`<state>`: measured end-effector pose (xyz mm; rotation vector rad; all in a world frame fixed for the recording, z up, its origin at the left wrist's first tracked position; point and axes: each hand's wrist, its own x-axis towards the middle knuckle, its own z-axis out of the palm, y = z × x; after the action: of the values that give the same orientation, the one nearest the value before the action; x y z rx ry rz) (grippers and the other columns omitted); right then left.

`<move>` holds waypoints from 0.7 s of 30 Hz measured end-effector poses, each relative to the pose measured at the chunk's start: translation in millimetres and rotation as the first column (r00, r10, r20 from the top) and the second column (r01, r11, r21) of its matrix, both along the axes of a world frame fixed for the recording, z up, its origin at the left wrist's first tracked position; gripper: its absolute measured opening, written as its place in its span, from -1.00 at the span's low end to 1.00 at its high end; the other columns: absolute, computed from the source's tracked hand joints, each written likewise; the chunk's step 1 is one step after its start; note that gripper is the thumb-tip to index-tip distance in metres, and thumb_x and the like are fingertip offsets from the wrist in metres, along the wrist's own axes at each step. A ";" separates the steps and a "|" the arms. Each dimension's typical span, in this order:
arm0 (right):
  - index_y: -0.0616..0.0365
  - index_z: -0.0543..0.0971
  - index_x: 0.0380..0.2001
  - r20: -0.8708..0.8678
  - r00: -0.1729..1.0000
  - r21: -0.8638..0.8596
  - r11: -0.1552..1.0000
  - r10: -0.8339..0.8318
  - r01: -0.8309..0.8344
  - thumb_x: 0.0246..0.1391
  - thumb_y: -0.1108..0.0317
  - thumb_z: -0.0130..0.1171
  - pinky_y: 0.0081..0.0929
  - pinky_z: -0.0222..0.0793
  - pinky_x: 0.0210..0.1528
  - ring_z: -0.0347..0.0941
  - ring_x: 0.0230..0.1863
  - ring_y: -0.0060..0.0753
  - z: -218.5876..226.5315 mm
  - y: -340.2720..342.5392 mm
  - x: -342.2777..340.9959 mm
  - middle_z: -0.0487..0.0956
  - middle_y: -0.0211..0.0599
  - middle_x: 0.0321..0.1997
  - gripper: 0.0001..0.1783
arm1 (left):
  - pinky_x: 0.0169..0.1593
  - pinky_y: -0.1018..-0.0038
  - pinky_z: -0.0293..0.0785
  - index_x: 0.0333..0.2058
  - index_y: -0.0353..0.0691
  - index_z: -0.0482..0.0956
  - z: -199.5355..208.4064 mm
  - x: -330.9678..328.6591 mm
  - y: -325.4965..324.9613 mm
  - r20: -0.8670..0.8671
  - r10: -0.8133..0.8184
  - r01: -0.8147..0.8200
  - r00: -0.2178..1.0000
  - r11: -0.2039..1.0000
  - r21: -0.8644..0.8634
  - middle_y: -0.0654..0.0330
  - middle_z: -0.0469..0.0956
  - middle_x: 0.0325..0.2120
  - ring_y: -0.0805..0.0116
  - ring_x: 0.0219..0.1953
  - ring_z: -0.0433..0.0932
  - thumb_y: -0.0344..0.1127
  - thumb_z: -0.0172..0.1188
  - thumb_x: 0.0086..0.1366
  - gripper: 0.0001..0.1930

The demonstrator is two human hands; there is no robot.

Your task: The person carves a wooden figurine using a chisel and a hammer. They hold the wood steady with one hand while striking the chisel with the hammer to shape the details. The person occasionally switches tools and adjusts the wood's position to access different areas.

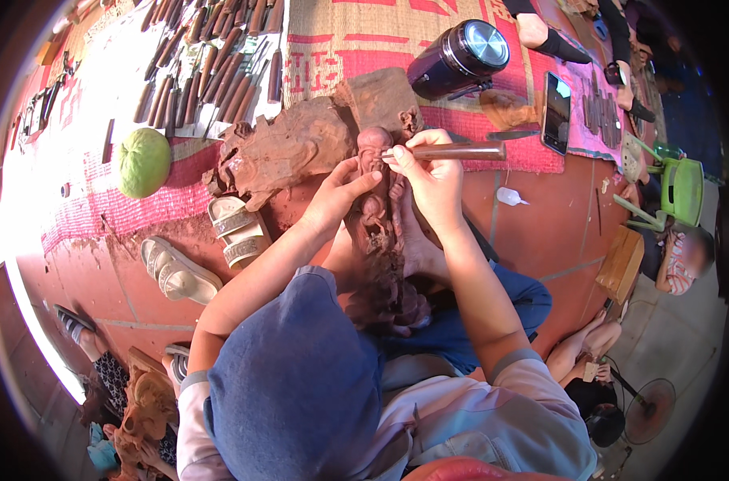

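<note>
Two hands hold one carving — one tool.

Right hand has room rightward over floor tiles; vacuum flask, wood block obstruct ahead. Left hand: rough wood slab blocks leftward, sandals lower left.

- On the woven mat there are red marks, similar to letters, but they cannot be read.
- No other text or number is readable.
</note>
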<state>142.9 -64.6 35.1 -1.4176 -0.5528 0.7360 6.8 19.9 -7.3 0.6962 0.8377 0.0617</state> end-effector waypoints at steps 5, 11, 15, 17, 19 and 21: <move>0.21 0.44 -0.41 0.217 0.970 -0.087 0.991 0.114 -0.097 0.11 0.47 0.26 -0.66 0.38 -0.35 0.45 -0.41 -0.67 -5.9 -0.1 10.9 0.51 -0.42 -0.47 -0.83 | 0.14 0.45 0.30 0.16 -0.29 0.31 2.3 2.4 1.5 0.014 0.000 0.000 1.000 1.000 -0.002 0.18 0.47 -0.02 0.40 0.08 0.40 -0.22 0.28 0.26 -0.44; 0.19 0.44 -0.42 0.207 0.978 -0.045 0.999 -0.013 0.022 0.08 0.45 0.30 -0.69 0.34 -0.38 0.39 -0.43 -0.73 -6.7 -2.8 -1.5 0.51 -0.46 -0.47 -0.80 | 0.14 0.46 0.32 0.17 -0.30 0.29 -1.2 0.7 -0.5 0.036 0.002 -0.001 0.999 1.000 -0.008 0.17 0.46 0.00 0.39 0.07 0.41 -0.23 0.27 0.27 -0.43; 0.22 0.42 -0.41 0.224 0.967 0.059 0.992 -0.125 0.115 0.08 0.52 0.28 -0.64 0.44 -0.27 0.52 -0.32 -0.60 -22.8 -7.1 -17.2 0.59 -0.30 -0.38 -0.81 | 0.17 0.45 0.29 0.19 -0.32 0.28 7.1 3.7 -1.1 0.002 -0.011 0.011 1.000 0.999 0.033 0.15 0.43 0.04 0.38 0.10 0.38 -0.18 0.25 0.28 -0.40; 0.25 0.39 -0.37 0.306 0.946 0.079 0.993 -0.107 0.087 0.09 0.56 0.24 -0.57 0.50 -0.14 0.59 -0.19 -0.42 -22.2 -9.2 -20.1 0.61 -0.14 -0.32 -0.81 | 0.19 0.43 0.26 0.20 -0.33 0.27 11.6 5.5 0.0 -0.003 -0.032 0.032 0.999 0.998 0.050 0.14 0.41 0.08 0.37 0.13 0.36 -0.11 0.21 0.31 -0.39; 0.26 0.38 -0.34 0.199 0.964 0.149 0.978 -0.177 0.149 0.10 0.57 0.23 -0.55 0.50 -0.12 0.59 -0.17 -0.40 -11.0 -4.6 -22.1 0.61 -0.12 -0.32 -0.80 | 0.23 0.42 0.22 0.22 -0.34 0.26 13.1 5.4 3.9 0.000 -0.055 0.055 0.999 0.998 0.041 0.13 0.38 0.13 0.35 0.17 0.33 -0.03 0.13 0.35 -0.38; 0.29 0.35 -0.31 0.056 0.974 0.236 0.951 -0.218 0.199 0.10 0.59 0.22 -0.51 0.51 -0.09 0.59 -0.15 -0.34 4.8 1.3 -18.9 0.61 -0.07 -0.31 -0.78 | 0.24 0.42 0.20 0.21 -0.33 0.29 0.2 8.2 3.9 0.025 -0.033 0.031 0.999 0.998 0.062 0.06 0.39 0.13 0.32 0.18 0.33 0.08 0.06 0.36 -0.35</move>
<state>124.0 -63.3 39.9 -1.2703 -0.5232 0.4314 15.0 23.8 -7.1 0.7650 0.8026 0.0677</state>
